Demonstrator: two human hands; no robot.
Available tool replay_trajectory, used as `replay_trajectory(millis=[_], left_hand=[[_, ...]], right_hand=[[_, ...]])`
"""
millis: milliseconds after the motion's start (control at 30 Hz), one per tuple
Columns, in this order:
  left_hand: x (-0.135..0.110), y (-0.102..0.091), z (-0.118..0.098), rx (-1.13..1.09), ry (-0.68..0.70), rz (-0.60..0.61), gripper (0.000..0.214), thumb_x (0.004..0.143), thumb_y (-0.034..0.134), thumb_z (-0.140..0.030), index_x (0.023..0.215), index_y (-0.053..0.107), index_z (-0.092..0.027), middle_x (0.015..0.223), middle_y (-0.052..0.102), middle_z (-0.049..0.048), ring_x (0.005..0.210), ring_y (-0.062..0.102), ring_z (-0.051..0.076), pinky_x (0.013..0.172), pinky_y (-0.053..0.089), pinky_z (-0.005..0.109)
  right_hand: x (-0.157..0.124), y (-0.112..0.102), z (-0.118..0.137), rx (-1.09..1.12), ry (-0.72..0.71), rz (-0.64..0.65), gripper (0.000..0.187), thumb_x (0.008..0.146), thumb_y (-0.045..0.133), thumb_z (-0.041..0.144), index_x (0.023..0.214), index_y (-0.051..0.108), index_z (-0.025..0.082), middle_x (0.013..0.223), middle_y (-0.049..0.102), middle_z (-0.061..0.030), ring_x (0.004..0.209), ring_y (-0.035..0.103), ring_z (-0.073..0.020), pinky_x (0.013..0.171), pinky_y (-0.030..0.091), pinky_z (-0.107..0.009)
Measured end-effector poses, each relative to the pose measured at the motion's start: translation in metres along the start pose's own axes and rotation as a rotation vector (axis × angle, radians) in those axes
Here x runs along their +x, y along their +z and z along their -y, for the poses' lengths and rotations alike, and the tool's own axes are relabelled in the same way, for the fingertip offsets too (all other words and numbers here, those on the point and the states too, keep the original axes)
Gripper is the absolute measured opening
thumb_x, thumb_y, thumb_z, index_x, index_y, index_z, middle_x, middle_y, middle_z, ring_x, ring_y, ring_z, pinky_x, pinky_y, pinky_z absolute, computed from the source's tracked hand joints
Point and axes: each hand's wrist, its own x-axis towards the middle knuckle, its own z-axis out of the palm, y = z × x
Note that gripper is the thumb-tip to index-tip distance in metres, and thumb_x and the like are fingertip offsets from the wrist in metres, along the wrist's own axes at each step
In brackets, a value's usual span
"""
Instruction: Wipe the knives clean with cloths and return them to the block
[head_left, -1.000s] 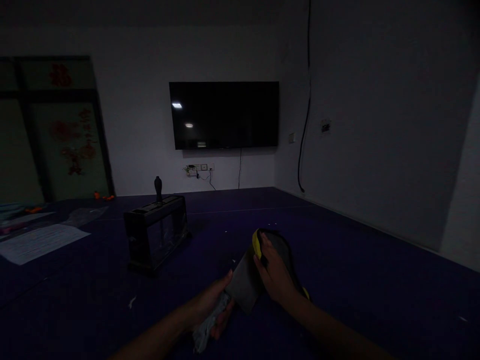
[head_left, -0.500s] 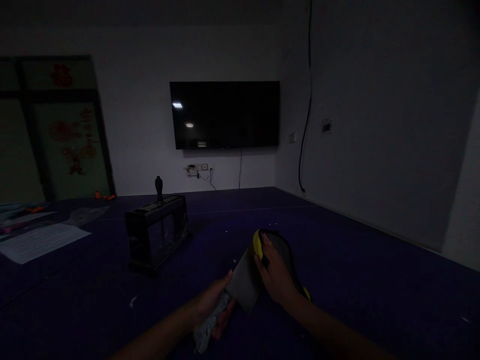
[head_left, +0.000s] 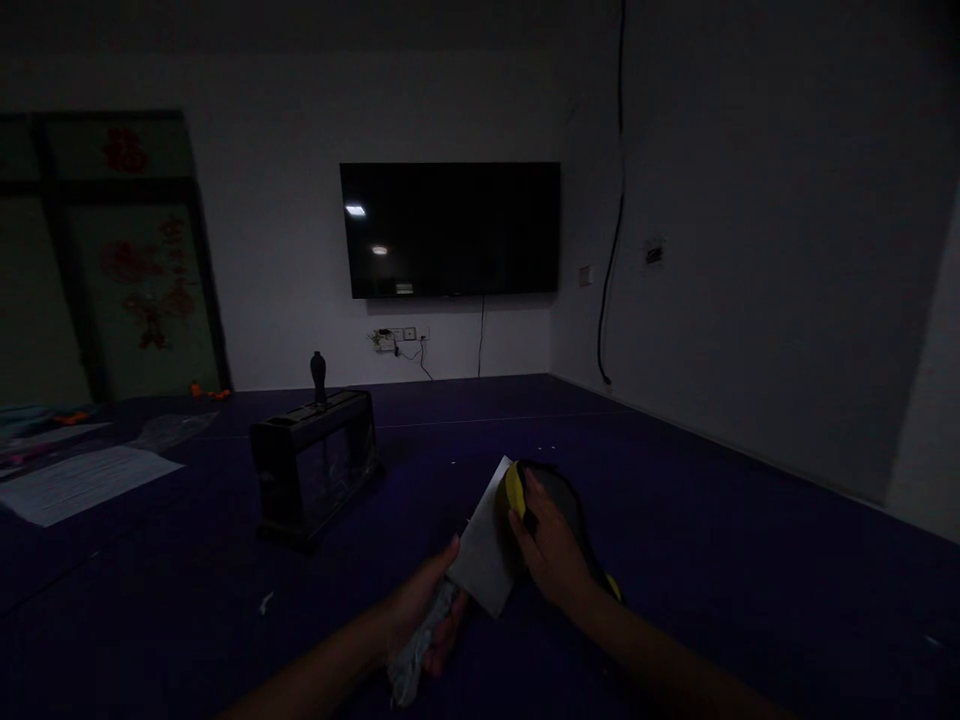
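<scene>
A cleaver with a broad, rectangular grey blade is held low in the middle of the head view. My left hand is closed round its handle, which looks wrapped in crumpled greyish material. Against the blade's far right part my right hand presses a grey cloth with a yellow edge. The right fingers lie over the folded yellow edge, and the rest of the cloth hangs behind the hand. Part of the blade is hidden under cloth and fingers.
On the dark blue surface a black frame-like device with a knob handle stands to the left. Printed paper and plastic wrapping lie further left. Small white scraps are scattered about. A television hangs on the wall.
The blade has turned slightly and looks brighter, with its far corner now showing left of the yellow edge. The right hand and cloth stay nearly in place on it.
</scene>
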Motion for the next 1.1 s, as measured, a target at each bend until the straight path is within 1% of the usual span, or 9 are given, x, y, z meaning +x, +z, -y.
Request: replay_trajectory(millis=[100, 200, 367, 567, 667, 800, 933, 1100], left_hand=[[0.000, -0.002, 0.001, -0.025, 0.005, 0.015, 0.067, 0.073, 0.016, -0.076, 0.058, 0.045, -0.017, 0.032, 0.039, -0.0036, 0.023, 0.042, 0.012, 0.023, 0.030, 0.019], [0.001, -0.003, 0.001, -0.042, 0.006, 0.028, 0.067, 0.073, 0.016, -0.076, 0.058, 0.045, -0.017, 0.032, 0.039, -0.0036, 0.023, 0.041, 0.012, 0.024, 0.030, 0.019], [-0.001, 0.001, -0.001, -0.036, 0.020, 0.004, 0.065, 0.074, 0.018, -0.075, 0.056, 0.044, -0.017, 0.031, 0.037, -0.0043, 0.022, 0.039, 0.011, 0.023, 0.028, 0.019], [-0.006, 0.008, -0.006, 0.040, 0.060, -0.044, 0.062, 0.075, 0.023, -0.073, 0.055, 0.043, -0.017, 0.031, 0.036, -0.0044, 0.023, 0.039, 0.010, 0.024, 0.027, 0.018], [-0.005, 0.008, -0.006, 0.068, 0.057, -0.054, 0.064, 0.073, 0.021, -0.074, 0.055, 0.044, -0.017, 0.030, 0.037, -0.0041, 0.023, 0.039, 0.011, 0.024, 0.028, 0.019], [-0.004, 0.010, -0.005, 0.133, 0.104, -0.102, 0.066, 0.072, 0.022, -0.075, 0.054, 0.046, -0.016, 0.029, 0.038, -0.0033, 0.023, 0.040, 0.011, 0.026, 0.030, 0.019], [-0.006, 0.012, -0.006, 0.232, 0.156, -0.129, 0.068, 0.068, 0.026, -0.078, 0.056, 0.049, -0.015, 0.030, 0.040, -0.0025, 0.025, 0.042, 0.012, 0.029, 0.032, 0.021], [-0.009, 0.013, -0.009, 0.325, 0.180, -0.186, 0.074, 0.066, 0.018, -0.080, 0.059, 0.051, -0.014, 0.033, 0.044, -0.0008, 0.028, 0.043, 0.011, 0.033, 0.030, 0.020]], right_hand=[[-0.001, 0.001, -0.001, 0.008, -0.022, -0.012, 0.051, 0.091, 0.037, 0.041, 0.136, 0.033, 0.016, 0.142, 0.031, -0.0131, 0.131, 0.025, -0.0249, 0.106, 0.024, -0.050], [-0.001, 0.001, -0.001, 0.007, -0.020, -0.009, 0.051, 0.091, 0.037, 0.041, 0.135, 0.033, 0.016, 0.142, 0.031, -0.0134, 0.131, 0.025, -0.0246, 0.106, 0.024, -0.050], [0.000, 0.001, -0.002, 0.001, -0.017, -0.006, 0.052, 0.090, 0.037, 0.042, 0.136, 0.033, 0.016, 0.141, 0.033, -0.0128, 0.131, 0.025, -0.0250, 0.106, 0.025, -0.049], [0.000, 0.001, -0.002, -0.024, -0.031, -0.003, 0.051, 0.090, 0.037, 0.042, 0.134, 0.037, 0.014, 0.141, 0.032, -0.0134, 0.131, 0.025, -0.0254, 0.106, 0.025, -0.049], [-0.002, 0.000, 0.002, -0.046, -0.050, 0.016, 0.052, 0.091, 0.037, 0.040, 0.135, 0.034, 0.013, 0.142, 0.031, -0.0128, 0.132, 0.024, -0.0248, 0.106, 0.026, -0.048], [-0.004, -0.003, 0.005, -0.080, -0.114, 0.026, 0.050, 0.091, 0.036, 0.038, 0.136, 0.032, 0.017, 0.141, 0.033, -0.0096, 0.132, 0.024, -0.0246, 0.106, 0.027, -0.048], [-0.005, -0.003, 0.004, -0.101, -0.148, 0.011, 0.049, 0.091, 0.037, 0.037, 0.136, 0.033, 0.019, 0.140, 0.036, -0.0094, 0.131, 0.027, -0.0252, 0.105, 0.029, -0.048], [-0.005, -0.003, 0.002, -0.100, -0.155, -0.009, 0.050, 0.091, 0.037, 0.038, 0.137, 0.031, 0.019, 0.139, 0.037, -0.0097, 0.130, 0.028, -0.0259, 0.104, 0.030, -0.049]])
